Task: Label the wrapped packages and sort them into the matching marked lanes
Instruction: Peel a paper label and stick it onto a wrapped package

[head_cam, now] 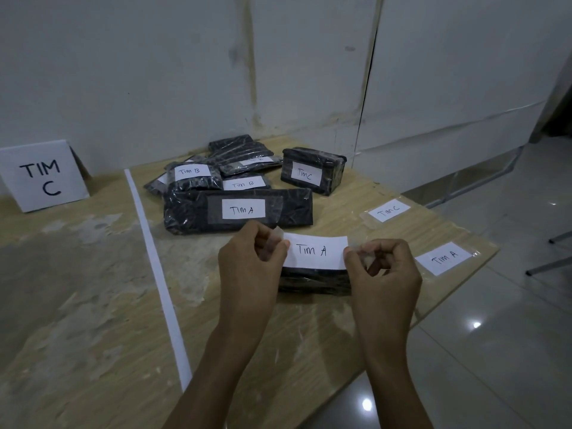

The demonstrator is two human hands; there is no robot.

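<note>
Two hands stretch a white paper label (315,251) reading "Tim A" between them — the left hand (250,261) pinches the clear tape at its left end, the right hand (383,267) pinches the tape at its right end, fingers closed tight on it. The label hangs just above a dark wrapped package (312,281) lying near the table's front edge, between the two wrists.

Behind it lies a long black package (192,212) already taped with "Tim A". Further back a heap of wrapped packages (216,171) shows two labels reading "Tim B", and a boxier package (312,170) to the right of the heap reads "Tim C". Two loose labels wait on the right side of the table: "Tim C" (389,210) and, nearer the corner, "Tim A" (444,258), each backed with clear tape.

A folded white card (43,176) standing at far left says "TIM C". A white strip (154,267) runs from the back of the table to its front, dividing the wooden table (93,305) — its surface worn and blotchy. Grey-white wall panels rise behind; glossy floor tiles lie to the right.
</note>
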